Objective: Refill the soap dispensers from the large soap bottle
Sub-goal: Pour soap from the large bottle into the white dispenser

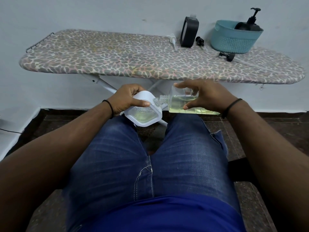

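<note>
Right now I am sitting with both hands raised over my knees, in front of the ironing board. My left hand is gripping one white soap dispenser, thumb along its near side and fingers curled over the top, and the dispenser is tilting so that its clear threaded neck is pointing right. My right hand is holding one clear soap bottle on its side, fingers over the top edge and thumb under the near edge; pale yellow-green liquid is lying along its lower half. The two open necks are meeting mouth to mouth between my hands, above the gap between my legs. I am wearing one dark band on each wrist. On the board, three pump heads are lying loose: one white pump near the far edge, one small black pump just right of the dark dispenser, and one black pump in front of the basket. One dark grey dispenser is standing upright at the far edge with its neck uncapped. Toward the board's right end, one teal basket is holding one black bottle with its pump sticking up above the rim.
</note>
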